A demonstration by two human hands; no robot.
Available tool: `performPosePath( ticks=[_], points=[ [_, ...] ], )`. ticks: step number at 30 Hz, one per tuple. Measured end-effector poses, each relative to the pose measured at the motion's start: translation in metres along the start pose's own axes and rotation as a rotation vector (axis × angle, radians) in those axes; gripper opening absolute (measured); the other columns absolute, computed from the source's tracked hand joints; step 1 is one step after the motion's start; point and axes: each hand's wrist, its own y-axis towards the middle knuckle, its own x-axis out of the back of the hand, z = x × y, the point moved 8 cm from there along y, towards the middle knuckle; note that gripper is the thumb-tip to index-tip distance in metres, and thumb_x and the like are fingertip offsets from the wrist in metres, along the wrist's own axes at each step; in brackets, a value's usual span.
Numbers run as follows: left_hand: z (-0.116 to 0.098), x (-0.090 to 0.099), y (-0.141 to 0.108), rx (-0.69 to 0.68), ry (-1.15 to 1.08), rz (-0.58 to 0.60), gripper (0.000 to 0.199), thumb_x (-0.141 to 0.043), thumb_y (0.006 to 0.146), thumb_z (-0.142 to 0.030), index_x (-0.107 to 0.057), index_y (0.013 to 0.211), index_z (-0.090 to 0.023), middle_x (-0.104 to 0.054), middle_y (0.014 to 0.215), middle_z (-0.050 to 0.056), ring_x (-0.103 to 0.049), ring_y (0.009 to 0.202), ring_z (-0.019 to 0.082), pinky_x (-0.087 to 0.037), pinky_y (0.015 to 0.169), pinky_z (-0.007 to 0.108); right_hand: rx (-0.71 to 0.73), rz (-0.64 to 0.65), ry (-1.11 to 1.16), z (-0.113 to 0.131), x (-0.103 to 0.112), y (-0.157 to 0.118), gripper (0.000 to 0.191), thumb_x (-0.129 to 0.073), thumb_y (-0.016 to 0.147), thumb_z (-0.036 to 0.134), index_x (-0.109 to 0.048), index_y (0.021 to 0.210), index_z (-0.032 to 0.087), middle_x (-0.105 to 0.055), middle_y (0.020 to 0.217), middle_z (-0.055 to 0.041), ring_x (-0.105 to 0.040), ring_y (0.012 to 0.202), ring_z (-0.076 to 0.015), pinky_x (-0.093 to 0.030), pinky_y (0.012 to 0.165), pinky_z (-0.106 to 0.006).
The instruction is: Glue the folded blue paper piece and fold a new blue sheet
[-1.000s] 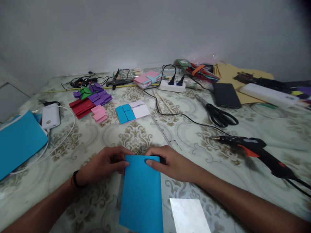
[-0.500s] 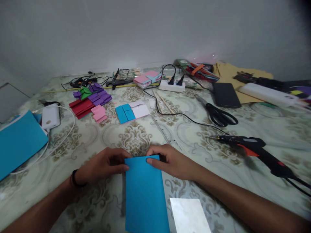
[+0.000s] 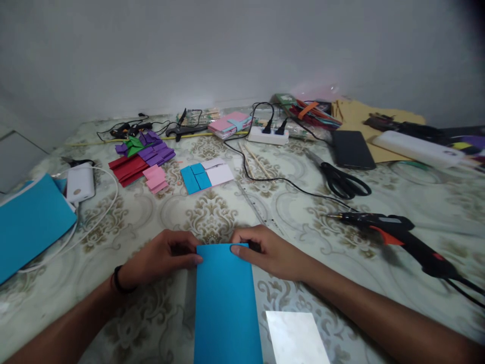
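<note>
A long sheet of blue paper (image 3: 227,308) stretches from mid-table down past the bottom of the view. At its far left corner my left hand (image 3: 166,258) pinches the edge between thumb and fingers. My right hand (image 3: 265,253) grips the far right edge, thumb on top and fingers behind. The fingertips under the paper are hidden. Right of the blue sheet lies a small white paper (image 3: 295,336), cut off by the view's bottom edge.
Scissors (image 3: 339,177) and a black-and-orange glue gun (image 3: 379,225) lie to the right. A power strip (image 3: 268,135) sits at the back. Folded coloured papers (image 3: 131,169) are at back left. More blue paper (image 3: 34,222) and a white power bank (image 3: 80,182) lie left.
The blue paper's far edge looks slightly straighter and flatter. Both hands keep their grip and have barely shifted.
</note>
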Motion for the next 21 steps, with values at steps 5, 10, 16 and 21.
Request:
performPosePath(
  ticks=[5, 10, 16, 21],
  points=[
    [0.0029, 0.0031, 0.0011, 0.011, -0.002, -0.028, 0.018, -0.075, 0.089, -0.032, -0.068, 0.085, -0.017, -0.068, 0.073, -0.003, -0.060, 0.069, 0.011, -0.045, 0.066, 0.021, -0.019, 0.009, -0.006, -0.0002, -0.0002, -0.0001, 0.046, -0.058, 0.098, 0.056, -0.061, 0.079, 0.015, -0.053, 0.071, 0.0008, -0.047, 0.063, -0.0108, -0.035, 0.057, -0.023],
    [0.0027, 0.0038, 0.0018, 0.013, 0.015, -0.030, 0.016, -0.074, 0.090, -0.031, -0.070, 0.087, -0.016, -0.070, 0.074, -0.002, -0.062, 0.070, 0.012, -0.047, 0.068, 0.022, -0.009, 0.005, -0.035, 0.0003, -0.0007, -0.0003, 0.040, -0.060, 0.099, 0.049, -0.060, 0.078, 0.015, -0.053, 0.070, 0.0016, -0.047, 0.062, -0.0103, -0.035, 0.057, -0.022],
    [0.0008, 0.0050, 0.0022, -0.009, 0.005, -0.050, 0.015, -0.074, 0.090, -0.031, -0.070, 0.090, -0.017, -0.070, 0.075, -0.002, -0.064, 0.070, 0.013, -0.049, 0.068, 0.023, 0.054, -0.007, -0.091, 0.0015, -0.0021, -0.0009, 0.030, -0.059, 0.100, 0.035, -0.061, 0.078, 0.015, -0.057, 0.071, 0.0018, -0.050, 0.064, -0.0095, -0.037, 0.059, -0.020],
    [0.0011, 0.0047, 0.0030, -0.009, -0.023, -0.052, 0.025, -0.074, 0.090, -0.031, -0.071, 0.112, -0.019, -0.071, 0.078, -0.002, -0.068, 0.071, 0.014, -0.052, 0.067, 0.023, 0.080, -0.010, -0.106, 0.0034, -0.0016, -0.0003, 0.029, -0.058, 0.101, 0.033, -0.061, 0.078, 0.016, -0.056, 0.070, 0.0026, -0.049, 0.063, -0.0089, -0.038, 0.059, -0.020]
  ],
)
